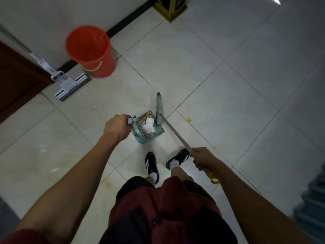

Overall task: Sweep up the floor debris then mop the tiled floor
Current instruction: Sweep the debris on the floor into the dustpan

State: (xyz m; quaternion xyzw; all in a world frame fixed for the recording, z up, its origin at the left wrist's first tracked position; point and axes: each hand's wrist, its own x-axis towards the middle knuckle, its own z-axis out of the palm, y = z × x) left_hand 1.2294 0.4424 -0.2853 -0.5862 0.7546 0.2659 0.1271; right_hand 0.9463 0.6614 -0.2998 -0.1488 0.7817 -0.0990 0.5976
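Observation:
My left hand (115, 128) grips the handle top of a teal dustpan (143, 136) that stands on the tiled floor in front of my feet. White crumpled paper and crumbs (148, 125) lie inside the pan. My right hand (202, 158) grips the upper end of a broom's handle (175, 133). The teal broom head (159, 110) rests at the dustpan's right edge. A small yellow scrap (189, 120) lies on the floor to the right of the broom. A flat mop (69, 84) leans against the wall at the left.
A red bucket (88, 50) stands by the wall beside the mop head. A dark wooden door (15, 80) is at the far left. A gold-framed stand (169, 9) sits at the top. Stair steps (313, 208) drop at the lower right.

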